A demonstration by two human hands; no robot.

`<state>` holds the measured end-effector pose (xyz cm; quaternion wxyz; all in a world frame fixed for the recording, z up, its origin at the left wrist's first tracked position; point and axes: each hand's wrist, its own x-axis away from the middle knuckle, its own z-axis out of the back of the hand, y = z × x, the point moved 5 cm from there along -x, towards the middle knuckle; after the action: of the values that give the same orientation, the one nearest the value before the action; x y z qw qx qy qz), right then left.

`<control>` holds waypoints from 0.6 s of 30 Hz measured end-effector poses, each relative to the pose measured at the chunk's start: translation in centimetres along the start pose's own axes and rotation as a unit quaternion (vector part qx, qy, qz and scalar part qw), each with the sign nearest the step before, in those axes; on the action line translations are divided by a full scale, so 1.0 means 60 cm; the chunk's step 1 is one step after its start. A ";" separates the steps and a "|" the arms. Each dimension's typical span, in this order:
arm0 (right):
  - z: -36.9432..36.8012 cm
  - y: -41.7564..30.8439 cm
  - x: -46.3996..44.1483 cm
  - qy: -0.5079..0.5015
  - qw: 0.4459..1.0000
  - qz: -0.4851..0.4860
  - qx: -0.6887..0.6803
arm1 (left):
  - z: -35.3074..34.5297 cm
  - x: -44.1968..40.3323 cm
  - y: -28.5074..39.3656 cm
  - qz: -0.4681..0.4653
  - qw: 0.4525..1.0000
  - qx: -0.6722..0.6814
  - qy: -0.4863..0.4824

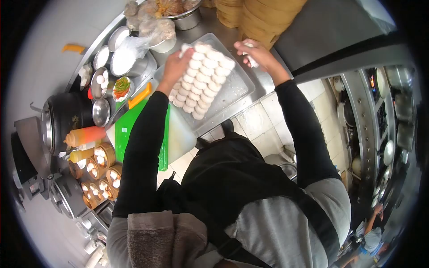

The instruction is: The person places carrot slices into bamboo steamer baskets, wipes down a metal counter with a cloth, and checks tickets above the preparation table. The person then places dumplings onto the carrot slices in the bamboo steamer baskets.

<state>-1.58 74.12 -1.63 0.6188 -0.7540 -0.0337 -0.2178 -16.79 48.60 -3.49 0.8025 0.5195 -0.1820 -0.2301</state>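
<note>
Rows of round white pieces [203, 80], which look like dough balls or buns, lie packed together in a shallow clear tray [239, 89] on the steel counter. My left hand [176, 67] is at the far left edge of these rows, its fingers bent around a white piece there; the fingertips are partly hidden. Over the right side of the tray, apart from the rows, my right hand [257, 56] is closed on a small, soft white piece [253, 61] that shows between and below the fingers. I cannot make out exactly what that piece is.
Bamboo steamers [268, 18] stand behind the tray. To the left are metal bowls [102, 112], a yellow-handled knife [140, 95], a green cutting board [138, 134], squeeze bottles [85, 137] and small filled steamers [91, 167]. A stove [380, 102] and another person [371, 236] are at right.
</note>
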 end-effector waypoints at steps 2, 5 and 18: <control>-0.020 -0.017 -0.002 -0.054 0.954 0.042 0.292 | 0.009 -0.008 -0.017 0.046 0.999 0.013 0.009; -0.075 0.028 -0.023 -0.054 0.702 0.236 0.670 | 0.019 -0.008 0.007 -0.037 0.998 0.015 0.054; -0.048 0.035 0.141 0.016 0.945 0.081 0.316 | -0.026 -0.025 -0.089 0.099 0.980 -0.171 0.026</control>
<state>5.92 69.04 0.01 0.8411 -0.5167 -0.0298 -0.1573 -18.20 48.72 -9.11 0.9029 0.3594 -0.1695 -0.1638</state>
